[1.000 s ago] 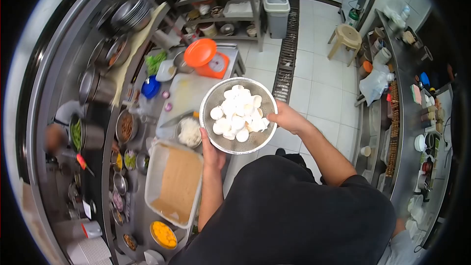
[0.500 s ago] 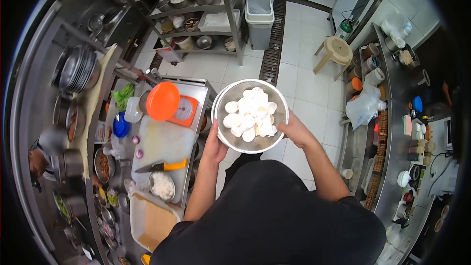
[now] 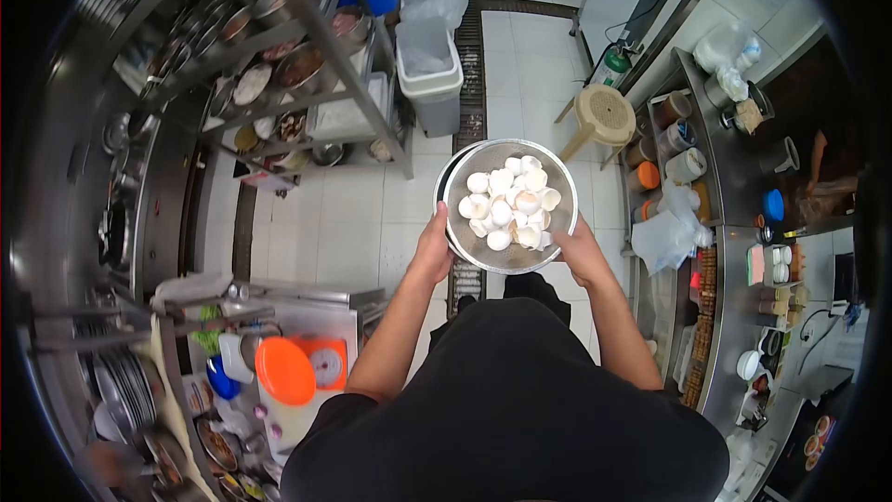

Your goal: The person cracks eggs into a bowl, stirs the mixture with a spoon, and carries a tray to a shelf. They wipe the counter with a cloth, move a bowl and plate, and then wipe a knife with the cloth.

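Observation:
I hold a steel mesh bowl [image 3: 557,188] in front of my chest, over the tiled floor. It is filled with several white egg shells [image 3: 509,203]. My left hand [image 3: 434,249] grips the bowl's left rim, thumb on the edge. On the right side my right hand [image 3: 582,251] holds the rim from below. Both arms are bare and I wear a black top.
A grey bin [image 3: 429,74] with a plastic liner stands ahead by a floor drain grate [image 3: 472,56]. A metal rack [image 3: 279,65] of pots is at the left, a beige plastic stool [image 3: 602,116] at the right, a counter [image 3: 743,251] with containers far right. An orange scale [image 3: 295,367] sits lower left.
I have turned to the right, away from the work table. The bowl stays in both hands and now hangs over the floor facing the bin; the scale and table have slid to the lower left.

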`<action>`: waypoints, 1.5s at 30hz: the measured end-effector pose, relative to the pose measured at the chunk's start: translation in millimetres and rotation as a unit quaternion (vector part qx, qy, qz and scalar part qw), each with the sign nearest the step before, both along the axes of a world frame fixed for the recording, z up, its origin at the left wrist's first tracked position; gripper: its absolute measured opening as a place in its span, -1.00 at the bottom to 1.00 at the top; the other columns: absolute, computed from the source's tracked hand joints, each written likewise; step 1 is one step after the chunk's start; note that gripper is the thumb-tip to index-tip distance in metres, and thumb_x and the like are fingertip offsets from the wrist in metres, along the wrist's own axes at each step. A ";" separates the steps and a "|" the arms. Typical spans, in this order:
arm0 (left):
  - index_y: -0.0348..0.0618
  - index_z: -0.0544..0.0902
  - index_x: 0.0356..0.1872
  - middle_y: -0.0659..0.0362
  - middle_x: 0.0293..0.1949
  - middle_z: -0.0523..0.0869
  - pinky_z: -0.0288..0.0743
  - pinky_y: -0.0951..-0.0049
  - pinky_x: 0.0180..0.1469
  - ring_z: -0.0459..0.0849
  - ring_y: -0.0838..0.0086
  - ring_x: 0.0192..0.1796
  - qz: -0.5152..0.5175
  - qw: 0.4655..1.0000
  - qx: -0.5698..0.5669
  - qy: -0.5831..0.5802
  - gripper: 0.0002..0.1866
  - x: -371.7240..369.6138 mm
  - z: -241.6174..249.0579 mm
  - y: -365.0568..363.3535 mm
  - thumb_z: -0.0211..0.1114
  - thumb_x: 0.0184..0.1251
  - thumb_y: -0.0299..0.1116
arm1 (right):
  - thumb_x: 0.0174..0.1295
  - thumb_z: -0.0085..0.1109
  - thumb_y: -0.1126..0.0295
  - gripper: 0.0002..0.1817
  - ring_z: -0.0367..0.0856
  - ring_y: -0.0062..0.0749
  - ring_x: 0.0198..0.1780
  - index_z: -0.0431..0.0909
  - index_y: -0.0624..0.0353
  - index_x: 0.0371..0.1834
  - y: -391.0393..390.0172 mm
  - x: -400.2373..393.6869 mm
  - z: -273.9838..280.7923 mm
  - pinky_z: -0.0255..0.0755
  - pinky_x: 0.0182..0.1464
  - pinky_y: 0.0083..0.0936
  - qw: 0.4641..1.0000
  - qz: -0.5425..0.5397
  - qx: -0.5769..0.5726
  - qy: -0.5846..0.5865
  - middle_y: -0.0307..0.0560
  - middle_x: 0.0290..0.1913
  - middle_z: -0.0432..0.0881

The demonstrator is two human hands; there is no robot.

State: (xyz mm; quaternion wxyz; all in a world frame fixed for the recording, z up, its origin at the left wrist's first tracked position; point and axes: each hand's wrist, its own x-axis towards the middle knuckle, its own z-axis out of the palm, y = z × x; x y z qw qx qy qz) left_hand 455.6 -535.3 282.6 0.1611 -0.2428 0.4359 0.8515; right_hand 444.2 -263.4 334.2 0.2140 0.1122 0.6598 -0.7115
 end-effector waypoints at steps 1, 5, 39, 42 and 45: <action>-0.31 0.30 0.54 -0.05 0.46 0.51 0.51 0.19 0.44 0.56 0.25 0.44 0.001 1.000 -0.003 0.005 -0.30 -24.2 -4.9 -0.2 -0.13 0.76 0.13 | 0.29 -0.09 0.65 -0.23 0.71 -0.23 0.16 0.13 0.11 0.65 -1.1 -23.6 -4.2 0.81 -0.10 -0.31 1.000 0.003 0.002 -0.001 0.05 0.34 0.54; -0.28 0.30 0.55 -0.03 0.46 0.51 0.50 0.16 0.43 0.55 0.23 0.44 0.031 0.999 -0.006 0.028 -0.31 -118.7 -44.8 -5.5 -0.17 0.77 0.13 | 0.32 -0.07 0.63 -0.25 0.65 -0.21 0.26 0.14 0.13 0.65 -3.3 -136.2 -27.5 0.76 -0.02 -0.32 0.999 0.043 -0.008 -0.003 0.06 0.36 0.53; -0.26 0.42 0.43 -0.06 0.21 0.66 0.69 0.10 0.14 0.74 0.13 0.15 0.461 0.869 -0.126 -0.129 -0.54 -538.6 -104.9 -91.1 0.05 0.57 -0.41 | 0.36 0.05 0.41 -0.33 0.78 -0.11 0.06 0.22 0.19 0.57 -121.2 -888.7 -56.7 0.84 -0.18 -0.21 0.973 0.222 0.059 -0.018 0.15 0.27 0.62; -0.30 0.44 0.39 -0.05 0.18 0.67 0.68 0.10 0.16 0.74 0.11 0.15 0.513 0.838 -0.123 -0.141 -0.54 -546.5 -89.7 -80.7 0.07 0.52 -0.45 | 0.32 0.03 0.46 -0.28 0.74 -0.04 0.13 0.15 0.19 0.61 -161.2 -953.8 -91.5 0.82 -0.19 -0.21 0.973 0.201 0.097 0.057 0.19 0.35 0.56; -0.32 0.43 0.39 -0.06 0.19 0.66 0.67 0.07 0.17 0.72 0.10 0.18 0.575 0.789 -0.137 -0.165 -0.54 -552.4 -74.4 -59.6 0.07 0.51 -0.46 | 0.29 0.02 0.48 -0.20 0.70 0.07 0.19 0.07 0.15 0.66 -213.7 -1004.0 -132.2 0.80 -0.16 -0.15 0.945 0.269 0.145 0.114 0.25 0.37 0.53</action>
